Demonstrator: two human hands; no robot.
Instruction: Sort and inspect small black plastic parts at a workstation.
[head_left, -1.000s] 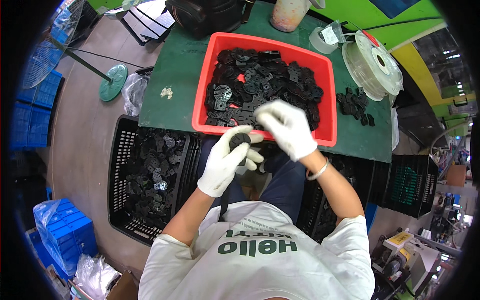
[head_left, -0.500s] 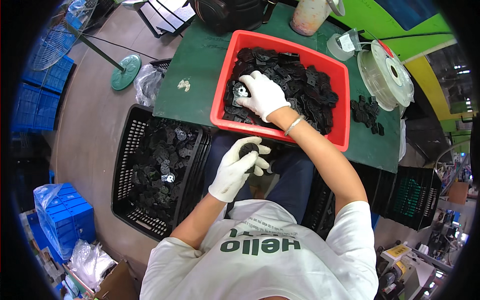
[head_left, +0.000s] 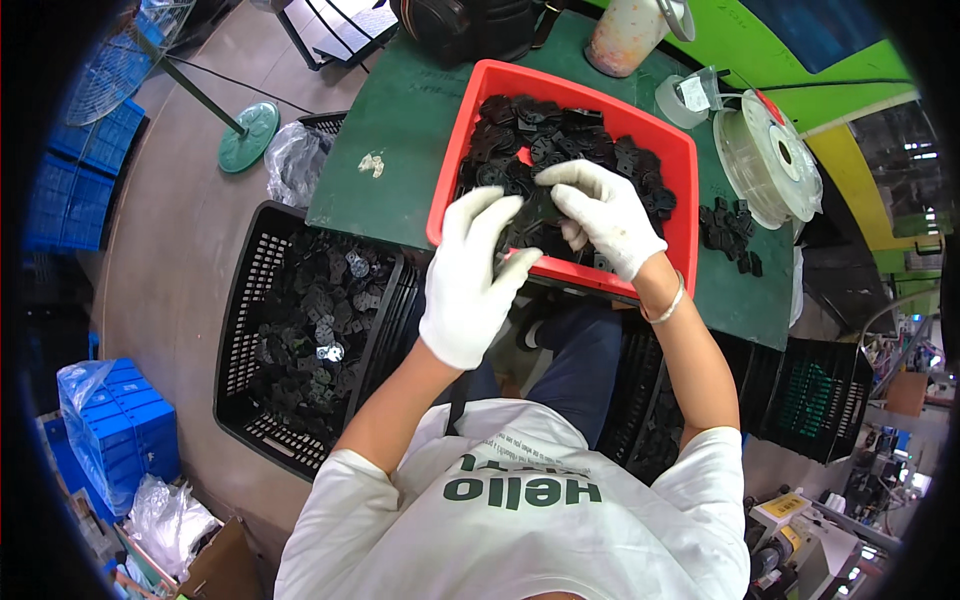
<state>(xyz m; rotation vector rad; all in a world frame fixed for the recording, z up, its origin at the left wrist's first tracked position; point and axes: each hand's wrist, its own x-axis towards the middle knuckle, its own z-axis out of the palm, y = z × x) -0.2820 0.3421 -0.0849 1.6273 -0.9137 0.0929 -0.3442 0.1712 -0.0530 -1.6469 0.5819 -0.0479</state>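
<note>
1. We see a green-topped table (head_left: 400,150). On it: a red tray (head_left: 680,190) of black parts, loose black parts (head_left: 730,235) right of the tray, a clear spool (head_left: 770,155), a tape roll (head_left: 685,95), a stained jug (head_left: 625,35), a black bag (head_left: 470,25) and a small pale scrap (head_left: 372,163).
2. Floor (head_left: 170,260) – carries a black crate (head_left: 260,300) of black parts, blue crates (head_left: 120,420), a green round base (head_left: 247,135) and a plastic bag (head_left: 295,160).

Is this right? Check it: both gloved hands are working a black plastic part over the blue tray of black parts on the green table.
Not quite. The tray is red, not blue, as the head view shows. The rest holds: the left hand and the right hand, both in white gloves, meet on a black plastic part over that tray of black parts on the green table.
</note>
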